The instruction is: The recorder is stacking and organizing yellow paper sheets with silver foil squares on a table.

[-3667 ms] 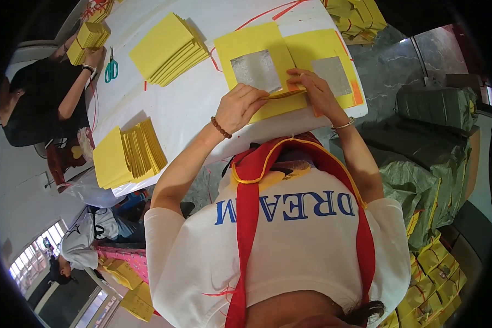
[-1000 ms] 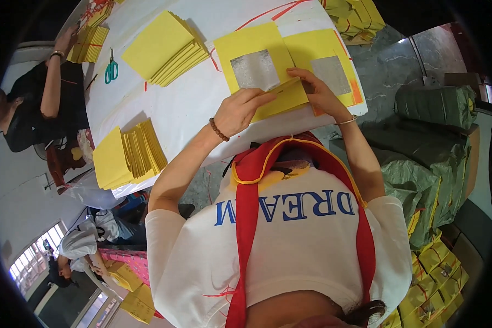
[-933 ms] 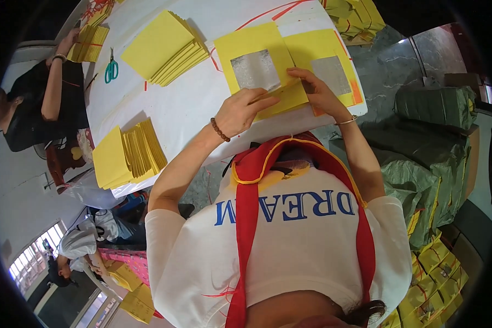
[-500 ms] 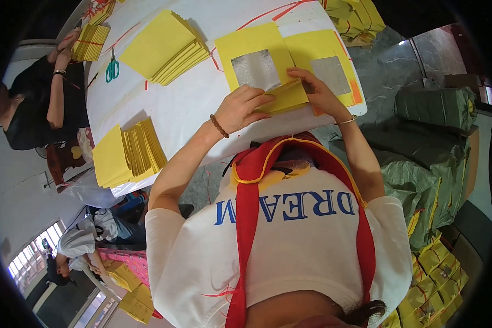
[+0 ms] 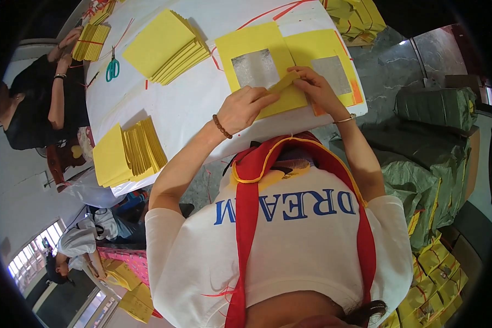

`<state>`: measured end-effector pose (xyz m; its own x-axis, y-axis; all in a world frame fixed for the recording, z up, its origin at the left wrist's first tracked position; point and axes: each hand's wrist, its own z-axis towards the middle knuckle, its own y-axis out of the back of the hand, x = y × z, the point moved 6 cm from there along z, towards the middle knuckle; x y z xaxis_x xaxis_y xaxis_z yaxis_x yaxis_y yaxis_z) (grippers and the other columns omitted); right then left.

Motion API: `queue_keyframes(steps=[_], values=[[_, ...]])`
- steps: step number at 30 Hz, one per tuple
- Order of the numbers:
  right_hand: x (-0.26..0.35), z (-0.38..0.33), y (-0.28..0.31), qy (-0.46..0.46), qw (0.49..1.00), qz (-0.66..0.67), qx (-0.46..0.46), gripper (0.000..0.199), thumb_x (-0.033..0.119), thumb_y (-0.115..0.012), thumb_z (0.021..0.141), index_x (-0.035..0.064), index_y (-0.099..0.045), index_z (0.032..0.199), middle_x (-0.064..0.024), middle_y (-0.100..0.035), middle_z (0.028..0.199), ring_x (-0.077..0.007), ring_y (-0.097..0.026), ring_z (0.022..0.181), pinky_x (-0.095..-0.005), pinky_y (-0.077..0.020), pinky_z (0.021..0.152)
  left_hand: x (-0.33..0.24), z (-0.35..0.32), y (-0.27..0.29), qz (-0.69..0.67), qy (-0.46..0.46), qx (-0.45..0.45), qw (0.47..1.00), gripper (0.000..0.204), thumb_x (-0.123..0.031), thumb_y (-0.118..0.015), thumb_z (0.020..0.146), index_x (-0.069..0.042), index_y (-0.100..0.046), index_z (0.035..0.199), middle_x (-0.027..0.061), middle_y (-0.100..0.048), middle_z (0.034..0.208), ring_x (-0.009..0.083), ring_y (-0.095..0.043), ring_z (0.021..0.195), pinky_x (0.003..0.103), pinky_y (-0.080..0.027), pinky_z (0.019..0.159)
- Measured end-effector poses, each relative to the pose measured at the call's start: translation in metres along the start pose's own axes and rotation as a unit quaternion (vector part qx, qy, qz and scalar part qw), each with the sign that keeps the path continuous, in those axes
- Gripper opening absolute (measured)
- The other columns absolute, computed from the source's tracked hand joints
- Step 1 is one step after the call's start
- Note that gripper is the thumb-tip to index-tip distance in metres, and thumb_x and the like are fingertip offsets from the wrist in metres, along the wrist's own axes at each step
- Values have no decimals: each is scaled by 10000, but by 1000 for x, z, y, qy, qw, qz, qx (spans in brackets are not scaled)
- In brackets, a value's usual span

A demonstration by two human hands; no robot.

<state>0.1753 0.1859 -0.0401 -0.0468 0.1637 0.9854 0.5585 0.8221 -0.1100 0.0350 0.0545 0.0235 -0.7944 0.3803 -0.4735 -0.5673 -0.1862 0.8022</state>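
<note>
A yellow paper sheet point(image 5: 254, 41) with a silver square in its middle lies on the white table point(image 5: 191, 104) in front of me. Its near edge is folded up into a narrow strip point(image 5: 284, 83). My left hand point(image 5: 247, 106) pinches the left end of that fold. My right hand point(image 5: 316, 90) presses and grips its right end. A second yellow sheet point(image 5: 317, 44), also with a silver square, lies partly under the first one to the right, beneath my right hand.
A fanned stack of yellow sheets point(image 5: 167, 46) lies at the back left, and a pile of folded yellow pieces point(image 5: 127, 154) at the table's left edge. Green scissors point(image 5: 112, 68) lie near another person in black point(image 5: 38, 106) handling a yellow bundle point(image 5: 91, 41). Green sacks point(image 5: 434, 142) stand to the right.
My hands stay on the fold, barely shifting. The person in black at the far left has moved both arms back onto the yellow bundle.
</note>
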Motion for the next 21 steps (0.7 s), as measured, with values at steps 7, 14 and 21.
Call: queue_keyframes(steps=[7,14,21], values=[[6,6,6,6,998,-59,-17,190,164,-589,881,11,-602,992,-34,-527,1167,-117,-531,965,-248,-424,848,-11,3,0,65,-5,56,996,419,-255,-719,698,-105,-613,1075,106,-545,1069,269,-490,843,351,-428,720],[15,10,8,-33,994,-98,21,245,202,-587,884,20,-594,1047,-39,-541,1149,-131,-527,979,-258,-422,855,0,4,0,4,-27,83,996,285,-186,-678,743,-72,-606,994,110,-562,1038,277,-520,844,354,-449,728],[11,7,10,50,996,-68,20,242,189,-588,882,23,-594,1058,-37,-526,1158,-124,-510,1011,-253,-427,838,9,-2,1,-27,34,-13,999,208,-87,-615,766,-69,-592,972,103,-577,990,272,-562,782,345,-489,668]])
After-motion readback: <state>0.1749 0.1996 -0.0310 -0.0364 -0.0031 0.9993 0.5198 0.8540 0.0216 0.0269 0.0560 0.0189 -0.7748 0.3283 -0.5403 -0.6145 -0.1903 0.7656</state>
